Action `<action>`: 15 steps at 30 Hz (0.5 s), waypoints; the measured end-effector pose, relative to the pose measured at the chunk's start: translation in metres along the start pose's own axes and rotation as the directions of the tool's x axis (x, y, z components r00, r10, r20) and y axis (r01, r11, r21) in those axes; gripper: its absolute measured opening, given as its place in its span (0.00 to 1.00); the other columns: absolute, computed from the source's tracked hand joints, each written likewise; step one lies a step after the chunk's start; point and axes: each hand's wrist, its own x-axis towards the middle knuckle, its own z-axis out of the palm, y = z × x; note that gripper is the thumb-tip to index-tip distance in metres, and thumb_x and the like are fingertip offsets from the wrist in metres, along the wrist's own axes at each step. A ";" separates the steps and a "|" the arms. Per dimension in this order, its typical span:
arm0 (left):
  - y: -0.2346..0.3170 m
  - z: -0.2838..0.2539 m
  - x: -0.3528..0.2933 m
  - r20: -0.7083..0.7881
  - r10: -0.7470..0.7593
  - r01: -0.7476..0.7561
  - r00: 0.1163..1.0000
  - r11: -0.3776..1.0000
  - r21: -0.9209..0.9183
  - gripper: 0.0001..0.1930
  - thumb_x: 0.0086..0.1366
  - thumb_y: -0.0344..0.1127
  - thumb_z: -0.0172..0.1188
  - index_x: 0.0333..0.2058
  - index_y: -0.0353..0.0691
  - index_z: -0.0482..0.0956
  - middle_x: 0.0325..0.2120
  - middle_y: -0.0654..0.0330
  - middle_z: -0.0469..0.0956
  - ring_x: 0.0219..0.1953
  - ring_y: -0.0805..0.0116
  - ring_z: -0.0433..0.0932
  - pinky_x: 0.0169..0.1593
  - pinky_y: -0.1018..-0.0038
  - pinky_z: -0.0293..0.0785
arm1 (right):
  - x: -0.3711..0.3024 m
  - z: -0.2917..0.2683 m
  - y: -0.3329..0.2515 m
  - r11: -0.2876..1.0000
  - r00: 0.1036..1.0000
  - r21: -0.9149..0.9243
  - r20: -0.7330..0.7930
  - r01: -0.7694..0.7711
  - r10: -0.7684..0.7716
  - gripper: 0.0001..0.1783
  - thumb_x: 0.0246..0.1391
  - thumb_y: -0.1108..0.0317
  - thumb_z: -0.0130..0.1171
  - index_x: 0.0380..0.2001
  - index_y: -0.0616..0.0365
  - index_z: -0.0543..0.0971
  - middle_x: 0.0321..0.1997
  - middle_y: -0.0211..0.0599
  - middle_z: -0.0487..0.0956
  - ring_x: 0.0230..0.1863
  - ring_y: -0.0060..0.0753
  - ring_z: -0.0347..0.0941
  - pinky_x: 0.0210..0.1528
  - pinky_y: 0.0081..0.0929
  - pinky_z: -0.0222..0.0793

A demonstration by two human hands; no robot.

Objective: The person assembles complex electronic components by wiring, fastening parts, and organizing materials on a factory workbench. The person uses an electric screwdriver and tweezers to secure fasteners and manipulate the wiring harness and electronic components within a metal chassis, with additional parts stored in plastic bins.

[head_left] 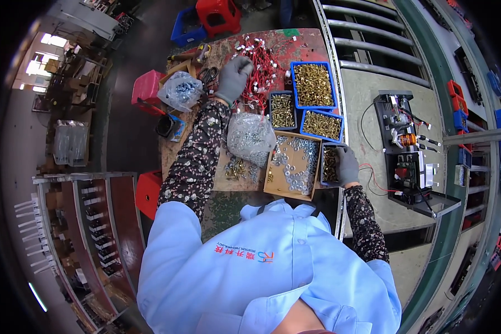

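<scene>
Grips part-hidden, cannot tell: left hand [234, 79] beside red wires [266, 67], right hand [348, 166] at dark bin [330, 183].

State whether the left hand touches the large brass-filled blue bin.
Apart: the head view shows red wires in the gap between left hand and blue bin.

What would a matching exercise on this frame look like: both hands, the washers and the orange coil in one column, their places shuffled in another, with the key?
Things:
1. left hand
2. right hand
3. washers
4. orange coil

Places:
A. inside the cardboard tray
B. among the parts of the dark-framed unit on the right
C. by the red wires on the worktable
D. at the small dark bin beside the cardboard tray

Pairs: 1-C, 2-D, 3-A, 4-B
</scene>
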 end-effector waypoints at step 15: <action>0.125 -0.071 0.070 -0.338 0.128 -0.322 0.932 0.719 -0.616 0.04 0.58 0.29 0.49 0.28 0.37 0.71 0.22 0.60 0.74 0.21 0.73 0.71 0.27 0.77 0.69 | -0.015 -0.028 -0.020 0.925 0.967 0.380 -0.242 0.023 0.076 0.13 0.39 0.81 0.47 0.33 0.59 0.72 0.28 0.44 0.72 0.30 0.40 0.71 0.32 0.28 0.66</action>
